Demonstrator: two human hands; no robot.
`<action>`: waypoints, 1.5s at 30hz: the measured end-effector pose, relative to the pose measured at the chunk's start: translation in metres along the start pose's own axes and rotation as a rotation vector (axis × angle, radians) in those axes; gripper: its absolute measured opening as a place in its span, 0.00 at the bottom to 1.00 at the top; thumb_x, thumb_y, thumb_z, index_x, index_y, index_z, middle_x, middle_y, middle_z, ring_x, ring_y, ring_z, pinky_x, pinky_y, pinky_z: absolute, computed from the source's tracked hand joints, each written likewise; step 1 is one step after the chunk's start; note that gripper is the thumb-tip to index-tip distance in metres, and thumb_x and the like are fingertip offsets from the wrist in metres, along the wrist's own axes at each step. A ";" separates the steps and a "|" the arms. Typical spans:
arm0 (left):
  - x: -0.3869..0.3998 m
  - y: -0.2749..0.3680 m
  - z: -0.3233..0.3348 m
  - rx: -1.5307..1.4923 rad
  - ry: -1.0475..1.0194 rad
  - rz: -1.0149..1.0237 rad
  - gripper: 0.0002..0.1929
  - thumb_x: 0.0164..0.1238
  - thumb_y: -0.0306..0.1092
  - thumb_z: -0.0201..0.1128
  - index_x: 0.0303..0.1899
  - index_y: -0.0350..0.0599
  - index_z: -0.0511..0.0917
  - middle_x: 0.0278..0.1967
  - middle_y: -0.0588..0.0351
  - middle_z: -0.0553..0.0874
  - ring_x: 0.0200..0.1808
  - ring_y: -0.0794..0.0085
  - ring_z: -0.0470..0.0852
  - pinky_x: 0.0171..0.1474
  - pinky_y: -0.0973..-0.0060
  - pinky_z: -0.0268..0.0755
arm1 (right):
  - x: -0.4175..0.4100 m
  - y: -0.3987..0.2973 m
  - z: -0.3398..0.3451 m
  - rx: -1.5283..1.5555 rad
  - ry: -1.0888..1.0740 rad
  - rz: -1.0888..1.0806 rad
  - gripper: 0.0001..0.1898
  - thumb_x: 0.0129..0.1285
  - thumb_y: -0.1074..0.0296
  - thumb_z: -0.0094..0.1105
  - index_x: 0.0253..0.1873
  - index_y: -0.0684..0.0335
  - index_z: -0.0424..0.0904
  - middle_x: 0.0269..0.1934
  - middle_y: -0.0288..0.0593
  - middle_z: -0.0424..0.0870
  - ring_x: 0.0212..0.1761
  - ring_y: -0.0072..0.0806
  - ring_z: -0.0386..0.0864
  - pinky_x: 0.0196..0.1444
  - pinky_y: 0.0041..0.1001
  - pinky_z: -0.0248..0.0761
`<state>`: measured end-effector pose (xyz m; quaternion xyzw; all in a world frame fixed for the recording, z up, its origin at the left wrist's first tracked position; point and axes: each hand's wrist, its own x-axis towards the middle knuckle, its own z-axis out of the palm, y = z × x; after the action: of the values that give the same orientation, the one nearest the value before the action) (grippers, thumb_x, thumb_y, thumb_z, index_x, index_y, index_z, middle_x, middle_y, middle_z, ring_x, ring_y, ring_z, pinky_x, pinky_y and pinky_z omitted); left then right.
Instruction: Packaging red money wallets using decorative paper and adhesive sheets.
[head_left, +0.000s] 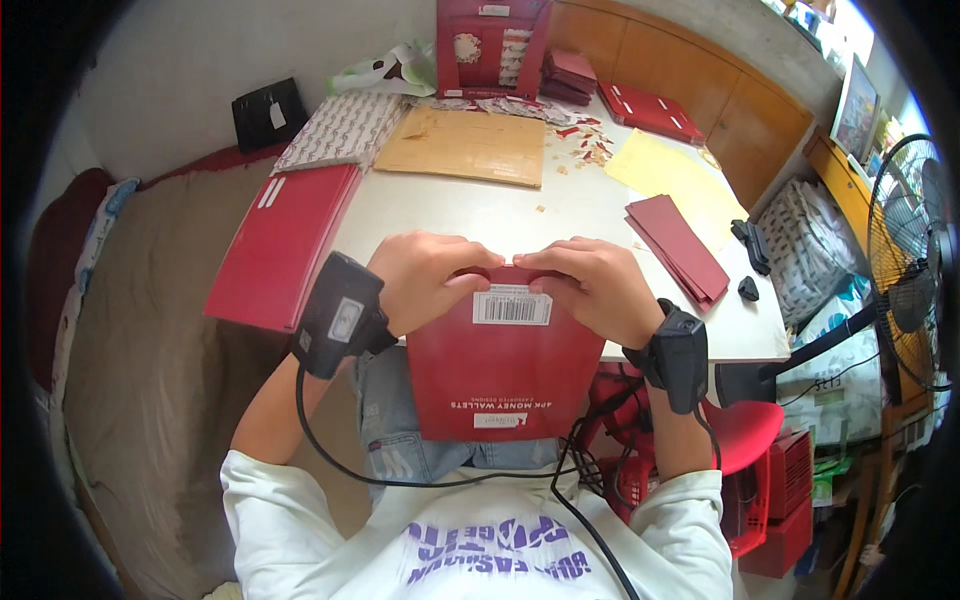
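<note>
A red printed cardboard package (506, 360) with a white barcode label hangs over the table's near edge, its lower end above my lap. My left hand (431, 277) pinches its far edge left of the middle, thumb on the label side. On the right of that same edge, my right hand (592, 281) grips it likewise, and the two index fingertips almost meet. The print on the package appears upside down to me. Fingers hide part of the far edge, and the package's underside is out of sight. Both wrists carry strapped black devices with cables.
On the white table (457, 214) lie a red folder stack (281, 244), a brown cardboard sheet (465, 146), yellow paper (675, 176) and dark red card strips (679, 251). Red scraps (589, 142) litter the back. A fan (911, 259) stands right; a bed (165, 360) is left.
</note>
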<state>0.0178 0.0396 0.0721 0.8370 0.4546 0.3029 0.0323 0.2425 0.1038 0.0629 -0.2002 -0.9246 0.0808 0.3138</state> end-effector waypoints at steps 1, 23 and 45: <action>-0.002 -0.004 0.002 -0.055 -0.035 -0.038 0.09 0.58 0.30 0.65 0.42 0.44 0.83 0.37 0.53 0.87 0.39 0.61 0.85 0.43 0.71 0.76 | 0.000 0.001 0.003 0.051 -0.029 0.036 0.11 0.58 0.66 0.62 0.46 0.53 0.83 0.34 0.37 0.85 0.37 0.34 0.82 0.40 0.31 0.74; -0.015 -0.020 0.015 -0.297 -0.194 -0.066 0.13 0.58 0.27 0.63 0.46 0.42 0.82 0.40 0.50 0.85 0.41 0.58 0.84 0.46 0.68 0.76 | 0.001 0.010 0.021 0.259 -0.156 0.082 0.04 0.57 0.70 0.62 0.37 0.60 0.82 0.34 0.39 0.83 0.37 0.36 0.81 0.39 0.32 0.74; -0.018 -0.020 0.008 -0.447 -0.204 -0.045 0.14 0.58 0.19 0.62 0.46 0.39 0.81 0.34 0.49 0.83 0.37 0.59 0.82 0.40 0.70 0.74 | -0.008 0.259 -0.076 -0.170 0.074 0.671 0.27 0.60 0.50 0.60 0.56 0.67 0.77 0.47 0.56 0.84 0.45 0.43 0.84 0.50 0.33 0.75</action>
<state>-0.0002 0.0390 0.0505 0.8250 0.3892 0.3091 0.2689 0.3778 0.3367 0.0474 -0.5211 -0.7989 0.0946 0.2851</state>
